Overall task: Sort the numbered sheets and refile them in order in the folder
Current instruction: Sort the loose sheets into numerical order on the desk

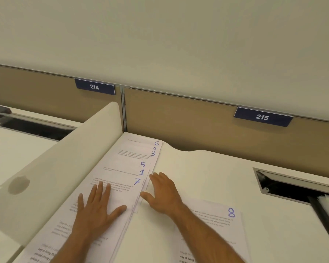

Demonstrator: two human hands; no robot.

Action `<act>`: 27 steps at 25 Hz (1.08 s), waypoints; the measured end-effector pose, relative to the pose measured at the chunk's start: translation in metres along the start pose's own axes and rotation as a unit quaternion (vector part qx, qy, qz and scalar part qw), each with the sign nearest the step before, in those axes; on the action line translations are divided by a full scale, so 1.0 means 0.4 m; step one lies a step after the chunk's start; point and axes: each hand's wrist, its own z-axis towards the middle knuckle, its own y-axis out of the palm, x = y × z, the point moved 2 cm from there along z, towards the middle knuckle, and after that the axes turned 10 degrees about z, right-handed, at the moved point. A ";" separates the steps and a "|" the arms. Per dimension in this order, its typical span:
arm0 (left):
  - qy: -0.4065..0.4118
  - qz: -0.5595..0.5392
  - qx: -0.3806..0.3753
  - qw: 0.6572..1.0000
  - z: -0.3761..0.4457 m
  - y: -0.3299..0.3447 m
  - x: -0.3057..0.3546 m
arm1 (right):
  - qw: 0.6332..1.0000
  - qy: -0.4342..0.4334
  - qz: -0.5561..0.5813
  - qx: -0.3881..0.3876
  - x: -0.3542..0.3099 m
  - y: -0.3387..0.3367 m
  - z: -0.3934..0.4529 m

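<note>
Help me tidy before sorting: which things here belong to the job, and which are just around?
Job: fanned sheets; sheet 8; left hand flat on them; right hand at their edge.
Around: divider; tags 214, 215; cable slot.

On the white desk (207, 168), a fanned stack of numbered paper sheets (125, 168) runs along the curved white side divider (65, 158) at nine o'clock. The sheet marked 8 (217, 224) lies apart at four o'clock, under the right forearm.
</note>
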 end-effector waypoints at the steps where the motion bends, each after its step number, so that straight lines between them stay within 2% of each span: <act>1: -0.004 0.004 -0.007 1.000 -0.005 0.013 0.000 | 1.000 -0.001 -0.013 -0.016 -0.009 0.016 0.020; 10: -0.011 0.009 0.046 0.999 -0.004 0.048 -0.005 | 0.998 0.005 -0.051 -0.044 0.006 0.130 0.114; 16: -0.009 0.014 0.050 0.999 -0.006 0.050 -0.006 | 0.999 0.001 0.010 -0.039 -0.014 0.145 0.115; 21: -0.007 0.009 0.050 0.999 -0.004 0.058 -0.010 | 0.993 -0.016 0.107 -0.043 -0.051 0.143 0.105; 25: -0.003 0.012 0.041 0.999 -0.005 0.049 -0.006 | 0.955 0.026 0.289 0.056 -0.095 0.150 0.109; 27: -0.003 0.011 0.038 0.999 -0.006 0.047 -0.006 | 0.944 0.066 0.310 0.095 -0.112 0.147 0.113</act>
